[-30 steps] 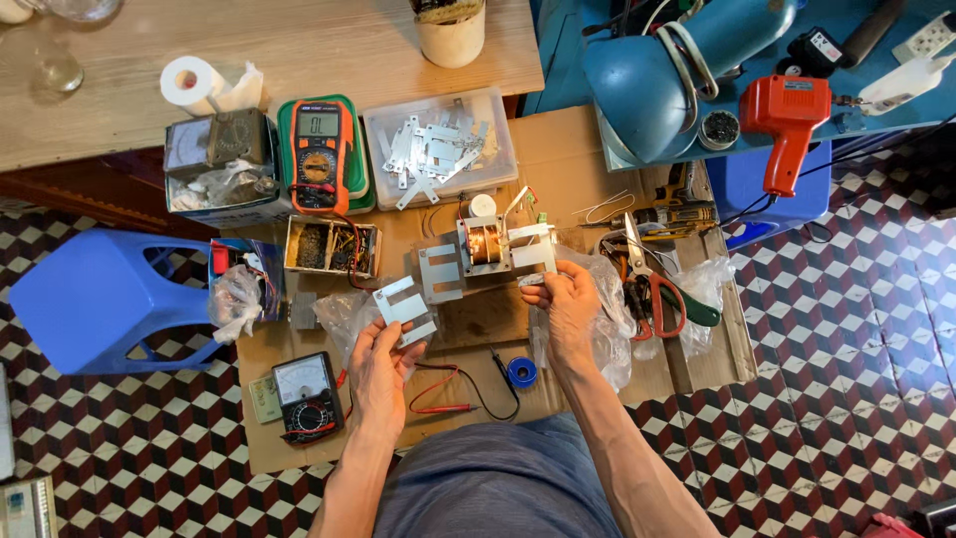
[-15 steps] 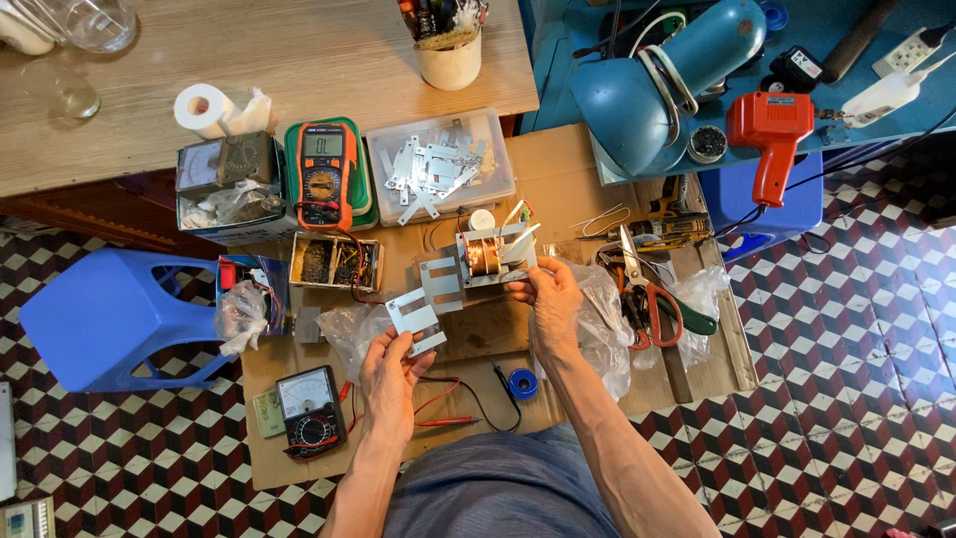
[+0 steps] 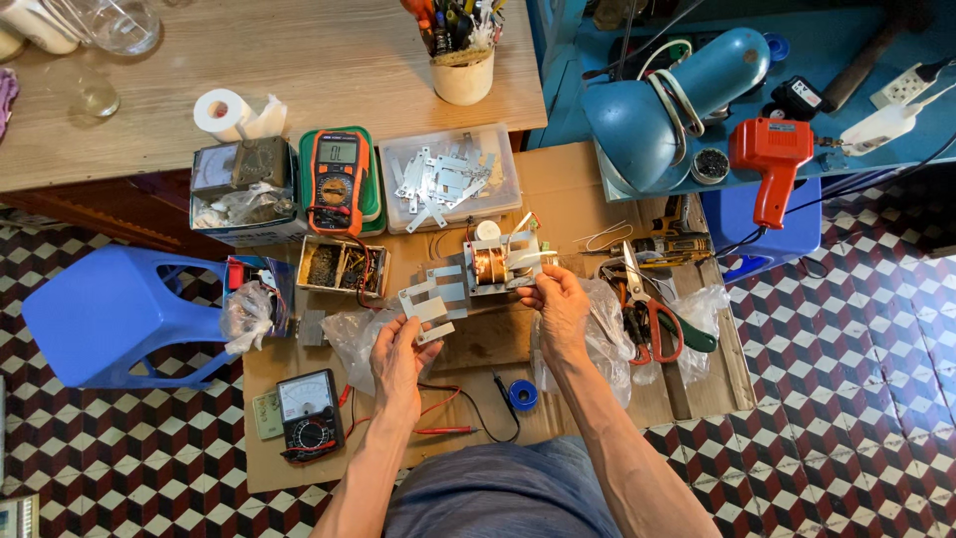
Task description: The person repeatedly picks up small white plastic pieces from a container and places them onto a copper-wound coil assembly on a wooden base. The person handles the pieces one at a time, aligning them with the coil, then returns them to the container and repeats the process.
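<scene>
Your left hand (image 3: 398, 354) pinches the flat grey E-shaped metal plate (image 3: 426, 302), now lifted closer to the copper-wound transformer coil (image 3: 490, 266) than a moment ago. Your right hand (image 3: 560, 307) still grips that coil's right end above the cardboard-covered bench (image 3: 568, 189).

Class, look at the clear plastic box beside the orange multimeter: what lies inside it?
The clear plastic box holds a loose pile of flat grey metal plates. Whatever lies beneath that pile is covered.
</scene>
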Available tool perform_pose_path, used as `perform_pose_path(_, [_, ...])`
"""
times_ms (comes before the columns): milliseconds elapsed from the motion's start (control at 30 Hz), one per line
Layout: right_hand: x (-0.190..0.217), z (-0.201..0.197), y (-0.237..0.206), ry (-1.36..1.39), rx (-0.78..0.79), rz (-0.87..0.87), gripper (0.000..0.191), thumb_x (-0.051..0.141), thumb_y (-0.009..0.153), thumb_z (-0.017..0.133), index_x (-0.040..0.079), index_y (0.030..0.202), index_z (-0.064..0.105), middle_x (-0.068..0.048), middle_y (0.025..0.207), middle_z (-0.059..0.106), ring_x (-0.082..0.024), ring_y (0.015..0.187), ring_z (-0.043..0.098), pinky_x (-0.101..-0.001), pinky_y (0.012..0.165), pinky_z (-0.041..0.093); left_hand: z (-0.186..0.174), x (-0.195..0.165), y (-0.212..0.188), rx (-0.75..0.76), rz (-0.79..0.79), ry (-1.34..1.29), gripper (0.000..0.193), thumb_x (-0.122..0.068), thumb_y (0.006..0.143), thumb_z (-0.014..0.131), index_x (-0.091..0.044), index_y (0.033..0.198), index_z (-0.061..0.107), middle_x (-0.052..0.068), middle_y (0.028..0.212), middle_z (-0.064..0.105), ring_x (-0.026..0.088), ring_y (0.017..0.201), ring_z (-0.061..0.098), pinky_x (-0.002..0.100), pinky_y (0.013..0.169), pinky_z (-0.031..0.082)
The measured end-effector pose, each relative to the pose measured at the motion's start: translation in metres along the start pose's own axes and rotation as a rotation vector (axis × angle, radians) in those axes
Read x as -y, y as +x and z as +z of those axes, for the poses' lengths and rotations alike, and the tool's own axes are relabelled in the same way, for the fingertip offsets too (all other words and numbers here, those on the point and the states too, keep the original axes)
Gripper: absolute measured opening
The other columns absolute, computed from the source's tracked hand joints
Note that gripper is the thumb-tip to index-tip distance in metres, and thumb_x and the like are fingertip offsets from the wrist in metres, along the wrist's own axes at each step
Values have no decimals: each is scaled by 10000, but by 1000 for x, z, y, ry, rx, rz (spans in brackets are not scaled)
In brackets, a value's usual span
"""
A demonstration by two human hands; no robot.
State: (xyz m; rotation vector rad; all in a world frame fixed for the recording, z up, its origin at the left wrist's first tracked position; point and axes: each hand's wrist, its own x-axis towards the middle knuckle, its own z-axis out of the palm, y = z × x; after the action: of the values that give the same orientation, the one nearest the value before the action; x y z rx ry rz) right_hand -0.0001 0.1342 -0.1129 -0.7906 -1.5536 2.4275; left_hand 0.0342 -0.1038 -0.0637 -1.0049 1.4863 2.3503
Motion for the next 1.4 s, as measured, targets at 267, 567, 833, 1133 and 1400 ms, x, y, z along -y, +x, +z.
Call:
perform_pose_path(267, [-3, -5, 4, -81, 31, -27, 262, 99, 977, 630, -53, 1189, 609, -107, 910, 700, -181, 772, 726, -270, 649, 559, 11, -1, 42, 48, 70, -82, 273, -239, 964, 653, -29, 1133, 608, 94, 1024, 675, 178, 885, 680, 315, 706, 610])
perform_pose_path(567, [0, -8, 15, -141, 47, -17, 255, 98, 977, 635, -48, 1185, 618, -97, 907, 698, -181, 769, 723, -274, 654, 563, 25, -3, 54, 58, 25, -23, 290, -242, 957, 662, -36, 1159, 631, 94, 1011, 714, 184, 859, 692, 300, 708, 619])
perform_pose_path(833, [4, -9, 25, -136, 79, 31, 246, 111, 970, 666, -46, 1156, 629, -77, 911, 698, -164, 748, 699, -266, 645, 561, 28, -3, 54, 57, -15, 21, 306, -259, 961, 642, -57, 1191, 622, 81, 1015, 718, 163, 884, 701, 290, 723, 624])
perform_pose_path(1133, [0, -11, 22, -161, 96, 61, 243, 105, 953, 663, -20, 1159, 632, -67, 907, 693, -158, 747, 706, -262, 642, 560, 35, -3, 58, 124, 7, -37, 322, -256, 960, 647, -45, 1201, 608, 88, 1019, 721, 171, 899, 709, 289, 728, 627])
perform_pose_path(1400, [7, -8, 25, -282, 122, -39, 219, 108, 983, 649, -28, 1154, 640, -72, 882, 690, -149, 745, 704, -257, 645, 535, 34, -3, 58, 115, -32, -32, 328, -253, 955, 654, -54, 1212, 607, 99, 1004, 735, 186, 850, 717, 293, 706, 627])
